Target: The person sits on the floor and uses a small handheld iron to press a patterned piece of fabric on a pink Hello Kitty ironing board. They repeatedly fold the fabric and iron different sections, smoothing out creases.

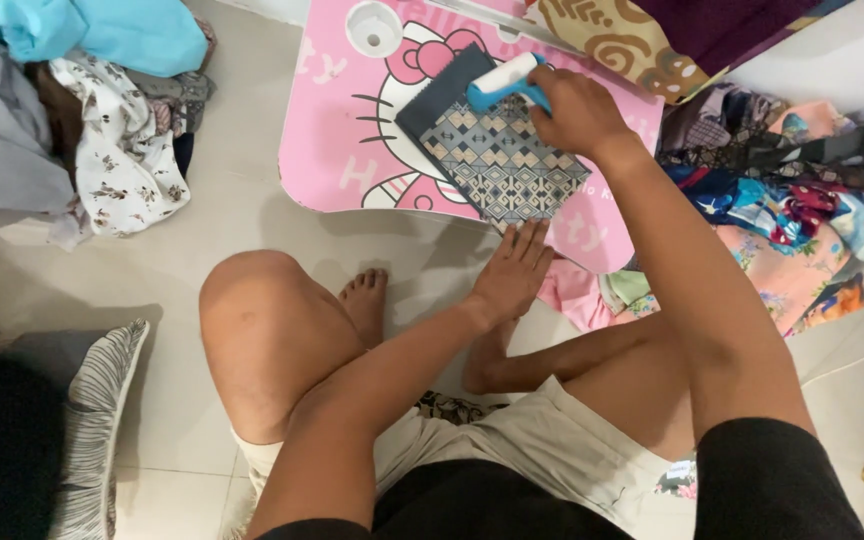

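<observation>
My right hand [576, 110] grips the blue handle of a lint roller [502, 80], whose white roll rests on the far end of a folded patterned cloth [497, 160]. The cloth is grey-blue with diamond shapes and a dark underside, and it lies on a small pink table [337, 140] with a cartoon cat print. My left hand [514, 270] lies flat, fingers spread, at the near edge of the table, its fingertips touching the cloth's near corner.
Piles of clothes lie at the left [102, 130] and at the right [802, 210] on the tiled floor. A patterned brown cloth [612, 45] sits beyond the table. My bent knees are below, and a striped cushion [97, 420] at lower left.
</observation>
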